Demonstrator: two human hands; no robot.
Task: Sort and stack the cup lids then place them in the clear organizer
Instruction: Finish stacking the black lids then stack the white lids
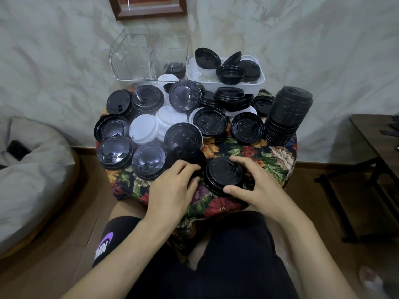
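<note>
Several black and white cup lids lie scattered over a small table with a floral cloth (278, 160). My right hand (257, 186) grips a short stack of black lids (222, 173) near the front edge, thumb on its near rim and fingers over its far side. My left hand (172, 186) holds a blurred black lid (185, 156) just left of that stack. A tall stack of black lids (287, 115) stands at the right. The clear organizer (138, 57) stands at the back left, with a few black lids (174, 67) in its right compartment.
A white tub (257, 83) holding more black lids sits at the back right beside the organizer. White lids (144, 128) lie mixed among black ones at centre left. A grey beanbag (32, 169) is at the left, a dark wooden table (375, 143) at the right.
</note>
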